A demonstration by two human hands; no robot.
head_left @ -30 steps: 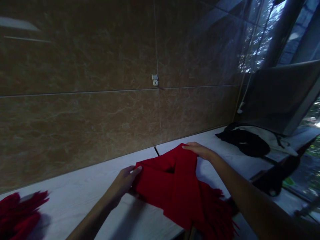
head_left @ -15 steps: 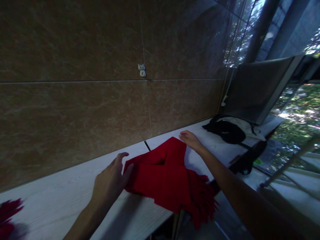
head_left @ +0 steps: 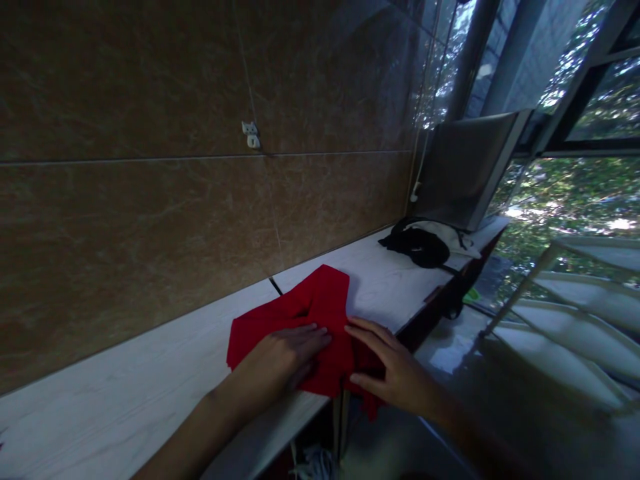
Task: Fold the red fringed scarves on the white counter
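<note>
Red folded fabric cloth (head_left: 327, 300) over the worktop's (head_left: 100, 373) front edge
Left hand (head_left: 285, 353) flat on top, fingers extended; right hand (head_left: 387, 363) at its right side, grip wide.

Red cloth (head_left: 327, 297) partly hidden behind left grip (head_left: 280, 353).

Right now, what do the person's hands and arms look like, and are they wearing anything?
The left hand and right hand have slim fingers and no gloves. I can't see rings or a watch. No sleeves show, though the right arm fades into shadow.
</note>
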